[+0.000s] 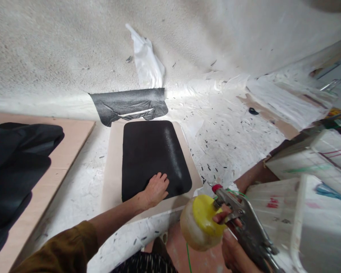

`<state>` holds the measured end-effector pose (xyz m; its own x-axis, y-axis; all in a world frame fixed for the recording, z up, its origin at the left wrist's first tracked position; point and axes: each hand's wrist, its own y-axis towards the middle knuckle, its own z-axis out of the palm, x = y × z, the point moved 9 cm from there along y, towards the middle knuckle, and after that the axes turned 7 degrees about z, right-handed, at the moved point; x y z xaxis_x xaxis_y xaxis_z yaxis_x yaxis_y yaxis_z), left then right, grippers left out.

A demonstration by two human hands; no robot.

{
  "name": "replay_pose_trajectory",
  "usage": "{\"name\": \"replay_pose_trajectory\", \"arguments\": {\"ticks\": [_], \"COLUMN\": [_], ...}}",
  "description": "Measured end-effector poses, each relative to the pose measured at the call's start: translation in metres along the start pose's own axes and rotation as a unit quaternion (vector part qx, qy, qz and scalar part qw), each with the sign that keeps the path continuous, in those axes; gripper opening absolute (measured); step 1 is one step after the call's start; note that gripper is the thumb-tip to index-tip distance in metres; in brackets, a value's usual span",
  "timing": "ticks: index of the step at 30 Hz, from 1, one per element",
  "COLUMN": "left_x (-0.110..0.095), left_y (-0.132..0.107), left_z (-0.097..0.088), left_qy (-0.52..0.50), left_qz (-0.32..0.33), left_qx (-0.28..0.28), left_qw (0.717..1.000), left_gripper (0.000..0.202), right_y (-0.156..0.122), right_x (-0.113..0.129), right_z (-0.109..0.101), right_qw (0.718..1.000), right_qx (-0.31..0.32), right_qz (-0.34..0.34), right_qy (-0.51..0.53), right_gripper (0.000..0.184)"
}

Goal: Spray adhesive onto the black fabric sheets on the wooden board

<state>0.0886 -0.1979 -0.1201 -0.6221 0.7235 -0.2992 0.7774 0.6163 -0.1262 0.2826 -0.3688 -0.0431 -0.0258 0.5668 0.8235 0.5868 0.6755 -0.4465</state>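
A black sheet with rounded corners [147, 159] lies on a pale board [112, 167], a whitish sprayed streak along its right side. My left hand [157, 189] rests on the sheet's lower edge, fingers slightly bent and apart, with nothing seen in it. To the right, my right hand [230, 235] is wrapped round a metal spray gun [244, 220]. Its round, cloudy cup [191, 227] has a yellow lid [206, 216] and hangs over the front edge of the work surface. The gun's nozzle is just right of the board's lower corner.
Black sheets [14, 159] lie piled on a wooden board [65, 159] at left. Behind the work, a grey-speckled black piece [127, 100] and a white cloth [147, 60] lean against the coated wall. White plastic crates [272, 212] stand at right, near a green hose.
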Motion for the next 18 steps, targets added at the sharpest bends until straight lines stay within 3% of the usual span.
{"name": "replay_pose_trajectory", "arguments": {"ticks": [3, 10, 15, 18], "left_x": [-0.002, -0.008, 0.01, 0.025], "left_y": [0.01, 0.025, 0.033, 0.042], "left_z": [0.006, 0.012, 0.007, 0.004], "left_qy": [0.015, 0.019, -0.059, -0.087], "left_qz": [-0.004, 0.025, -0.037, -0.052], "left_qx": [0.012, 0.045, 0.067, 0.085], "left_qw": [1.0, 0.998, 0.995, 0.991], "left_gripper": [0.018, 0.025, 0.025, 0.023], "right_y": [-0.002, -0.012, -0.016, -0.016], "right_x": [0.006, 0.018, 0.031, 0.045], "right_z": [-0.001, 0.005, 0.006, 0.02], "right_qw": [1.0, 0.999, 0.999, 0.995], "right_qx": [-0.008, 0.021, 0.025, 0.064], "right_qz": [-0.021, -0.022, -0.027, -0.042], "right_qy": [0.0, 0.022, 0.018, 0.066], "right_gripper": [0.043, 0.036, 0.043, 0.028]}}
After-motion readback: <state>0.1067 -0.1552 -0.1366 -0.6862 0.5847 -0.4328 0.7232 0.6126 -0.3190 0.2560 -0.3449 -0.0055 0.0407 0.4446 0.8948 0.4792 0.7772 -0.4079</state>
